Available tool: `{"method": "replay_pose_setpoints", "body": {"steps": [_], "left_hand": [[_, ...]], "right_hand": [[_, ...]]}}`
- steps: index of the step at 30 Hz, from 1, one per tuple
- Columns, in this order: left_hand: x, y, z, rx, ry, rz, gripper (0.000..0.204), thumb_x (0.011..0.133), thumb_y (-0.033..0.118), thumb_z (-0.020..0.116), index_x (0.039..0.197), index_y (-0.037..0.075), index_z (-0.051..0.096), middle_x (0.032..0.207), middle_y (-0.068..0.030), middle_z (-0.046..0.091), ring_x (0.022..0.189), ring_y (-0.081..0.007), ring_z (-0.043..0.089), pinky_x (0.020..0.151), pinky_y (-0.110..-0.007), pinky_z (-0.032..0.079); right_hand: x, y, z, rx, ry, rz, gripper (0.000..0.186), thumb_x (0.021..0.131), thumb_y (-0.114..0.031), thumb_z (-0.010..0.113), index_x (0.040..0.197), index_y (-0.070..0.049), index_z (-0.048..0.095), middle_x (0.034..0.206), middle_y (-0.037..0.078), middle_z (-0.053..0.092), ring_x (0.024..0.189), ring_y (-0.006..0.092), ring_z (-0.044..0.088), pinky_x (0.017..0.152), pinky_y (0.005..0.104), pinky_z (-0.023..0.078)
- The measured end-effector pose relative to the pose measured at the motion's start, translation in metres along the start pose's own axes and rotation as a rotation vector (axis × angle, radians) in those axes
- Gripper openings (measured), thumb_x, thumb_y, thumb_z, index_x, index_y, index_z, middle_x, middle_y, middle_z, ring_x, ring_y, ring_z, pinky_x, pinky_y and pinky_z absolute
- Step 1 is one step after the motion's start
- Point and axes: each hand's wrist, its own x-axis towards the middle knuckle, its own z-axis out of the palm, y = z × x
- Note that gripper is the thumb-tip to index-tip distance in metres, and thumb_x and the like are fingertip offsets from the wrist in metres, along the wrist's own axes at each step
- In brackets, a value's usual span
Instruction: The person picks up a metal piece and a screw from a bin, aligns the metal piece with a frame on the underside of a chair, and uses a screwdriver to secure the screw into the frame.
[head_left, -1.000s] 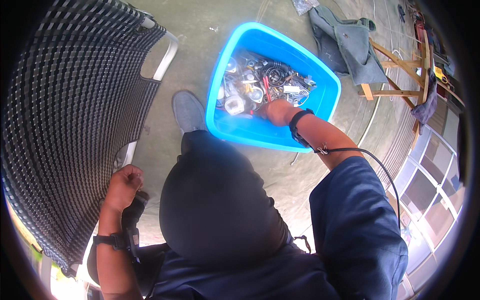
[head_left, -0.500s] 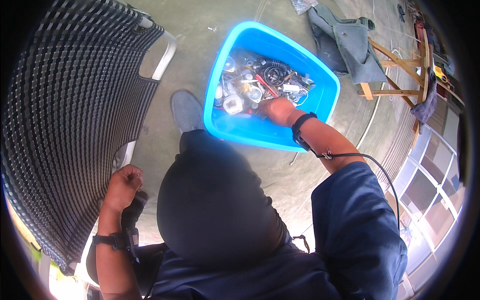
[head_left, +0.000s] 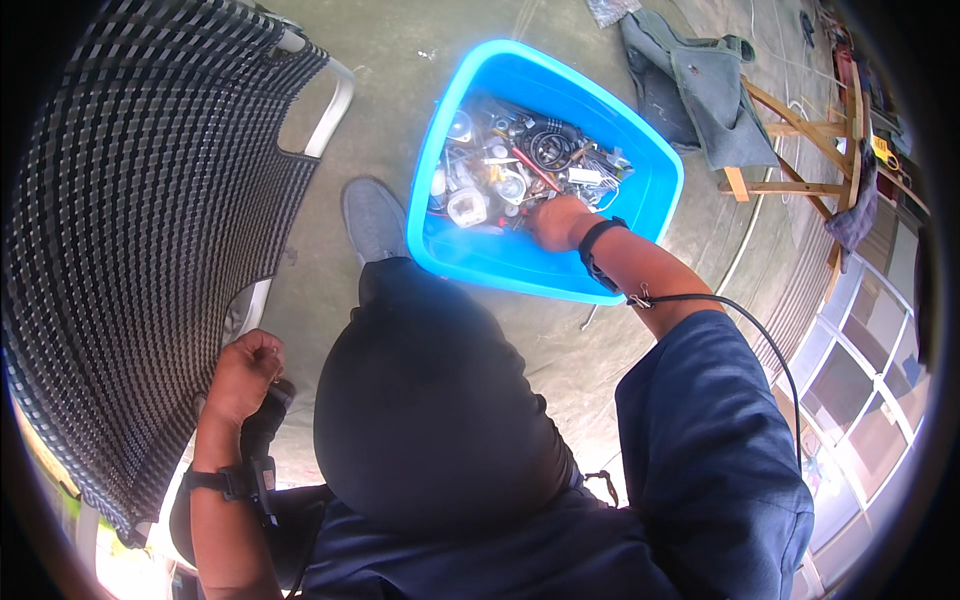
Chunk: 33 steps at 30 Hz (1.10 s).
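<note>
A bright blue plastic tub (head_left: 650, 190) stands on the floor ahead of me, holding a jumble of small hardware and plastic parts. My right hand (head_left: 558, 222) reaches inside by the near wall, its fingers curled down among the small pieces; whatever they grip is hidden. Close to it lie a clear square plastic container (head_left: 467, 207), a red stick-like piece (head_left: 536, 169), a white rectangular block (head_left: 584, 176) and a coil of black cable (head_left: 550, 150). My left hand (head_left: 247, 375) is closed beside my left leg, fingers pinched together, perhaps on something too small to name.
A black-and-grey woven chair (head_left: 160, 220) with a pale metal frame stands at the left. My grey shoe (head_left: 374, 220) is beside the tub. At the right, a grey cloth (head_left: 715, 100) hangs over a wooden frame (head_left: 800, 187). A black cable (head_left: 750, 325) runs from my right wrist.
My right hand has shifted slightly right within the tub, still low among the parts. The left hand stays closed in about the same place.
</note>
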Motion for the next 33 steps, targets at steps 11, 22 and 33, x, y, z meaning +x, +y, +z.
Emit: {"method": "replay_pose_setpoints", "body": {"steps": [11,22,33], "left_hand": [[0.001,0.001,-0.002,-0.017,-0.009,-0.019,0.012,0.088,-0.001,0.057,0.099,-0.005,0.061,0.073,-0.0021,0.058,0.064,-0.0096,0.053,0.06,-0.024,0.044],[0.003,0.003,0.0,0.013,-0.016,0.0,0.013,0.087,-0.001,0.058,0.098,-0.005,0.062,0.075,-0.0032,0.06,0.065,-0.0104,0.055,0.062,-0.024,0.046],[0.002,-0.004,-0.004,0.033,-0.013,-0.007,0.012,0.088,-0.002,0.058,0.099,-0.004,0.061,0.076,-0.0035,0.06,0.066,-0.0108,0.057,0.062,-0.025,0.047]], "right_hand": [[0.0,-0.016,-0.015,0.164,-0.043,0.109,0.054,0.095,-0.056,0.042,0.118,-0.014,0.068,0.117,0.014,0.068,0.107,0.0311,0.066,0.091,0.0424,0.05],[0.012,-0.013,-0.01,0.66,-0.062,0.167,0.046,0.092,-0.048,0.055,0.106,-0.007,0.071,0.09,0.012,0.071,0.073,0.0229,0.068,0.068,0.0354,0.054],[-0.018,-0.015,-0.033,0.732,-0.037,0.137,0.044,0.097,-0.042,0.051,0.113,-0.005,0.067,0.094,0.014,0.07,0.062,0.0217,0.067,0.062,0.0353,0.053]]}}
